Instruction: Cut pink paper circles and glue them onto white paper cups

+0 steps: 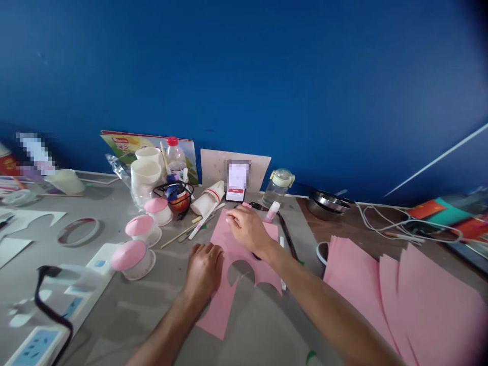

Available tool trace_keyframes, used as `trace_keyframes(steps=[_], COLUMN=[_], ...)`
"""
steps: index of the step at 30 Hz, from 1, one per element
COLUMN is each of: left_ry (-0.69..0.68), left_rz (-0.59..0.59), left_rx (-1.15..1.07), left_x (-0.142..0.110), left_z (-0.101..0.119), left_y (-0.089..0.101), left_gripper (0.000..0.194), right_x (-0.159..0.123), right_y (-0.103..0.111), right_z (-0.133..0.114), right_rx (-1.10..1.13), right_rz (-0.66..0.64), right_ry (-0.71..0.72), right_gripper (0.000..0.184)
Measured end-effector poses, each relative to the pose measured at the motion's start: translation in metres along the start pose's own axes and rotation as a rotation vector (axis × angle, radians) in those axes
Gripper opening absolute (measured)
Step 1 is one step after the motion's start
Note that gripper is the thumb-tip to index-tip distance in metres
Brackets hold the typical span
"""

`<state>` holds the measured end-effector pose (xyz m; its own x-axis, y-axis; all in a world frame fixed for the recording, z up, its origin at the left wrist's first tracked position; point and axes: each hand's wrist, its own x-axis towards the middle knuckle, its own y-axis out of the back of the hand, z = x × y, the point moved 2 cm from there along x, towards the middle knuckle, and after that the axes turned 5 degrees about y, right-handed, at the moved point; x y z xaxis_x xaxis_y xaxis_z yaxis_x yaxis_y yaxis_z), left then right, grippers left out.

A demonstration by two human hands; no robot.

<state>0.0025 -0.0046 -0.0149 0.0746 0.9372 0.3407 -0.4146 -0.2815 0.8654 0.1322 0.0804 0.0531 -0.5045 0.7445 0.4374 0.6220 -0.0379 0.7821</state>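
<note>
A sheet of pink paper (263, 274) with round pieces cut out of it lies on the grey table. My left hand (204, 267) is closed at the sheet's left edge, its knuckles up and the paper running under its fingers. Over the upper part of the sheet is my right hand (247, 227), fingers bent together; whatever they hold, if anything, is hidden. A dark object, partly covered, shows beneath my right wrist. To the left stand three upturned white paper cups with pink tops, the nearest cup (139, 268) beside my left hand.
Behind are stacked paper cups (145, 175), a red-capped bottle (176, 157), a lit phone (236, 180) and a glass jar (278, 188). A glue stick (272, 212) stands right of my right hand. Pink sheets (354, 274) lie right; a power strip (82, 305) lies left.
</note>
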Motion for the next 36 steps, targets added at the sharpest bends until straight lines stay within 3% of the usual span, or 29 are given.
trace_keyframes(steps=[6, 11, 17, 21, 26, 33, 36], left_ry=[-0.030, -0.052, -0.051, -0.046, -0.058, -0.040, -0.040], left_rz=[0.014, 0.055, 0.085, 0.097, 0.079, 0.050, 0.045], left_rx=[-0.005, -0.001, -0.060, -0.107, -0.135, -0.145, -0.125], left_x=[-0.002, -0.002, -0.003, -0.005, -0.004, -0.003, -0.002], left_z=[0.003, 0.004, 0.004, 0.003, 0.003, 0.004, 0.006], left_y=[-0.005, -0.007, -0.011, -0.014, -0.012, -0.008, -0.005], left_gripper=[0.025, 0.024, 0.021, 0.019, 0.018, 0.019, 0.019], right_x=[0.051, 0.125, 0.195, 0.208, 0.212, 0.221, 0.224], right_y=[-0.006, -0.012, -0.049, -0.075, -0.086, -0.085, -0.068], right_z=[-0.020, -0.066, -0.119, -0.128, -0.127, -0.127, -0.129], right_rx=[-0.004, -0.099, -0.257, -0.325, -0.282, -0.260, -0.211], right_rz=[0.027, 0.061, -0.109, -0.254, -0.329, -0.250, -0.181], right_ry=[0.146, 0.310, 0.413, 0.427, 0.401, 0.380, 0.324], right_gripper=[0.024, 0.038, 0.033, 0.024, 0.024, 0.020, 0.018])
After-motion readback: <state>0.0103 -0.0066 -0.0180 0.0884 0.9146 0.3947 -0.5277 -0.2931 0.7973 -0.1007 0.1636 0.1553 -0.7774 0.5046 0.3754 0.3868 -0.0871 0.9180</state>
